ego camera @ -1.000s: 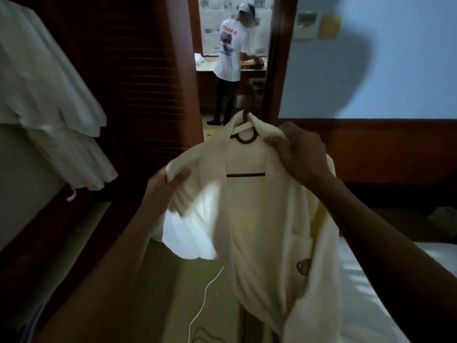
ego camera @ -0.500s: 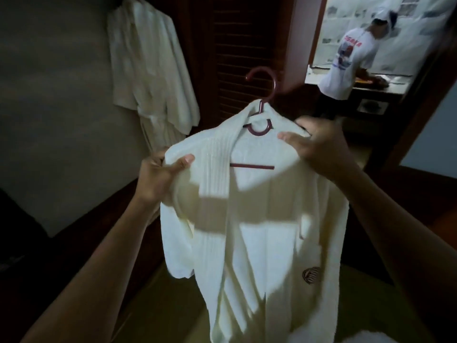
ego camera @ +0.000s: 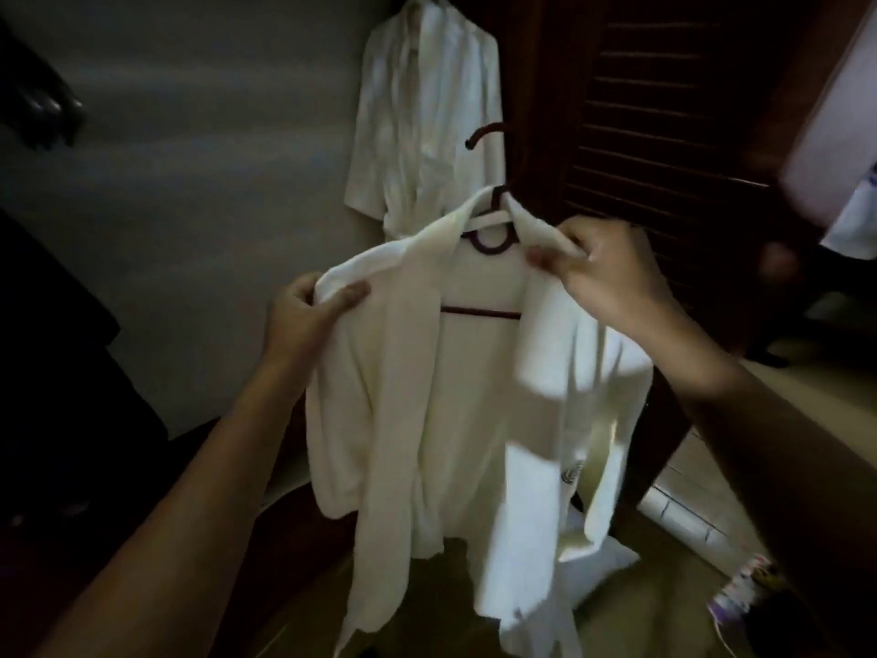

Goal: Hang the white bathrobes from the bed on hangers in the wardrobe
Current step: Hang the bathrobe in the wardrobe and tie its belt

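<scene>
Nearest the camera, two bare forearms reach up and forward. The left hand point(ego camera: 311, 315) grips one shoulder of a white towelling bathrobe point(ego camera: 403, 396), thumb laid across the front of the fabric and fingers curled behind it. The right hand point(ego camera: 602, 273) pinches the opposite lapel just beside the collar, fingers bunched on a fold of cloth.

The bathrobe is held in the air between the hands, on a dark maroon plastic hanger point(ego camera: 493, 242). Its long axis is vertical: collar at the top, skirt and hem hanging down toward the floor. The open front faces the camera and the lapels fall apart. A small dark embroidered emblem point(ego camera: 572, 474) shows on the right-hand front panel. The hanger's lower bar lies near level across the chest opening. Its hook points upward above the collar, the open end curling left.

Beyond it, a second white bathrobe point(ego camera: 427, 111) hangs upright, collar uppermost, against a plain grey back wall point(ego camera: 213, 159). The hook overlaps this garment's right edge in view; contact cannot be determined.

To the right stands a dark brown louvred wooden door point(ego camera: 664, 111). Pale floor tiles point(ego camera: 688, 505) lie at lower right.
</scene>
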A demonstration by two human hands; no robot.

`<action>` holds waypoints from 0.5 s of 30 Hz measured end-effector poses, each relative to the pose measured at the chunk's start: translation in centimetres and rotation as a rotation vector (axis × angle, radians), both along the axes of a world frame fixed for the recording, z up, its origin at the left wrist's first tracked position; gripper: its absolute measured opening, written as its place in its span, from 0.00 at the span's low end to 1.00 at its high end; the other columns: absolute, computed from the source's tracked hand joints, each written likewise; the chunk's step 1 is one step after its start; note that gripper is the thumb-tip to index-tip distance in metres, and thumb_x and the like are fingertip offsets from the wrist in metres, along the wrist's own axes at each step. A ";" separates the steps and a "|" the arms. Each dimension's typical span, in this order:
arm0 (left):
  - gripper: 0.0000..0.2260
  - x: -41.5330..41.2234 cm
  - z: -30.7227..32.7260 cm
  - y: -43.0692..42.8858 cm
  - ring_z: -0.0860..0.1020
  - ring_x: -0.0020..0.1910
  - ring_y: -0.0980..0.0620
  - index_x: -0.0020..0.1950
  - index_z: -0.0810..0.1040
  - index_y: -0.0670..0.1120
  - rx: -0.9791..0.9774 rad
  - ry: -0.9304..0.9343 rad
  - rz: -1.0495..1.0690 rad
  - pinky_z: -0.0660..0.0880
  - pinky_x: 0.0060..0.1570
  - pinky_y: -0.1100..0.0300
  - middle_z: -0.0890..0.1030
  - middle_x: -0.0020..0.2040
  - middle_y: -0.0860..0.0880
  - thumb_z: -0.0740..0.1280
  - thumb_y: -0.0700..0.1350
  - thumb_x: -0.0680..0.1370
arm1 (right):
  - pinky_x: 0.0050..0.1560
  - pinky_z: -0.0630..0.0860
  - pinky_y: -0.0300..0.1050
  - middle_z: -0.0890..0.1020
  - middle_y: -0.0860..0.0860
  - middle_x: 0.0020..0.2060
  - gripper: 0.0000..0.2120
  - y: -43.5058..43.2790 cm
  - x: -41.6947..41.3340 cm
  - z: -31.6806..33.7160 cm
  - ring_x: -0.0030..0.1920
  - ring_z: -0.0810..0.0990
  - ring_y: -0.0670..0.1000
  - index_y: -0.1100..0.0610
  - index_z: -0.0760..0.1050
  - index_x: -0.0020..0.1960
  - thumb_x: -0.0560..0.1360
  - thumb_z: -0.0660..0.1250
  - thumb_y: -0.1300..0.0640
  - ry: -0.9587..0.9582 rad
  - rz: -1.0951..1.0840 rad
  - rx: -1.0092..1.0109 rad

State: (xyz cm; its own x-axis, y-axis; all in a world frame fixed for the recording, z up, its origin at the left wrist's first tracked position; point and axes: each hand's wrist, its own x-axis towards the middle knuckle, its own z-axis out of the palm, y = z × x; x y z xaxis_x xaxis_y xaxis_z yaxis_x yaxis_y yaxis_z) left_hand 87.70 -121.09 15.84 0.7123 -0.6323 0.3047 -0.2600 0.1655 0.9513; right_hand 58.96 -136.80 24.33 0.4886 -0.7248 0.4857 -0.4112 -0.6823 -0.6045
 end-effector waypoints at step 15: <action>0.12 23.8 9.2 -18.3 0.77 0.37 0.56 0.45 0.79 0.48 0.084 -0.299 0.158 0.71 0.35 0.59 0.81 0.39 0.54 0.78 0.53 0.72 | 0.37 0.75 0.50 0.82 0.47 0.36 0.14 -18.3 24.2 6.6 0.38 0.81 0.50 0.51 0.80 0.44 0.76 0.72 0.40 -0.046 -0.055 -0.156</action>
State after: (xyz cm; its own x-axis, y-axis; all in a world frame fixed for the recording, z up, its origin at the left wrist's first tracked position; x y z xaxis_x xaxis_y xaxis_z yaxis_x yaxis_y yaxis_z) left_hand 111.50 -139.39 25.05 0.6905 -0.5531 0.4661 -0.5453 0.0253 0.8378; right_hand 83.15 -155.10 30.94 0.4249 -0.6639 0.6154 -0.4245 -0.7465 -0.5123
